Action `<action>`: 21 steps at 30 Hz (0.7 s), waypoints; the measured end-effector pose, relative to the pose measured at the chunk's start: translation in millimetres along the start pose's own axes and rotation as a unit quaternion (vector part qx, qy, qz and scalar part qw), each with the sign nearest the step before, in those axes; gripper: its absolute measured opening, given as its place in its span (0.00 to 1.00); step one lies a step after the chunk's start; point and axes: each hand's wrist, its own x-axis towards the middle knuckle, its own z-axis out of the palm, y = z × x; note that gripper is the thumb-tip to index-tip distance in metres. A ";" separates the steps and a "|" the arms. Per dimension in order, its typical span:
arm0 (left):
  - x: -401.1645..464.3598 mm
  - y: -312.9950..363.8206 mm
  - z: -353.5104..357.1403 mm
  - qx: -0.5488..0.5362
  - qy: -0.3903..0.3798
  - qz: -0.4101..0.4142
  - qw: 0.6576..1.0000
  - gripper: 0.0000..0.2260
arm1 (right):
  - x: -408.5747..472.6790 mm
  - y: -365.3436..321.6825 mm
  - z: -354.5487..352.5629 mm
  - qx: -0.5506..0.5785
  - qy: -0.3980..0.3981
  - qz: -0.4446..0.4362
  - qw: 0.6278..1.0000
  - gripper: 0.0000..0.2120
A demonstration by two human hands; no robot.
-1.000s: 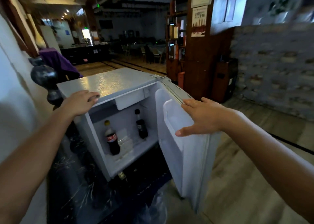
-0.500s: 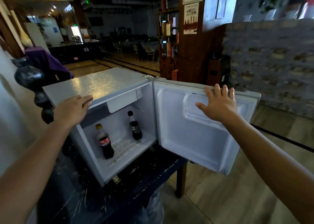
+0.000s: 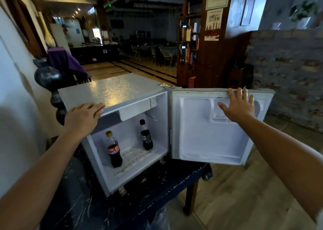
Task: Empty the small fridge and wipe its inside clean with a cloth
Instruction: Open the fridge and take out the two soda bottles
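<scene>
A small white fridge (image 3: 113, 90) stands on a dark table, its door (image 3: 201, 139) swung fully open to the right. Inside stand two dark cola bottles: one with a red label and yellow cap (image 3: 114, 150) at the front left, one with a black cap (image 3: 146, 136) further back right. A wire shelf lies on the fridge floor. My left hand (image 3: 83, 115) rests flat on the fridge's top front edge. My right hand (image 3: 238, 105) presses flat against the door's inner side near its top edge, fingers straight. No cloth is in view.
The dark table (image 3: 139, 200) carries the fridge; its leg (image 3: 190, 196) stands on the wooden floor. A dark rounded post (image 3: 49, 83) rises left of the fridge by the white wall. A brick wall (image 3: 286, 76) and a wooden pillar (image 3: 215, 43) stand beyond the door.
The fridge door has swung from half open to fully open, with my right hand moving along on its inner side. My left hand has stayed on the fridge top.
</scene>
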 end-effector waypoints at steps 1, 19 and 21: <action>-0.3 -0.4 0.3 0.000 0.005 0.005 1.000 0.21 | 3.2 0.1 2.7 0.001 0.002 -0.003 1.000 0.39; -93.7 63.7 40.7 -0.082 0.196 0.086 0.973 0.10 | -87.9 -99.9 24.7 0.208 0.226 -0.235 0.922 0.11; -112.6 76.7 66.8 -0.072 0.173 0.049 0.981 0.14 | -112.0 -127.7 50.7 0.229 0.209 -0.313 0.898 0.13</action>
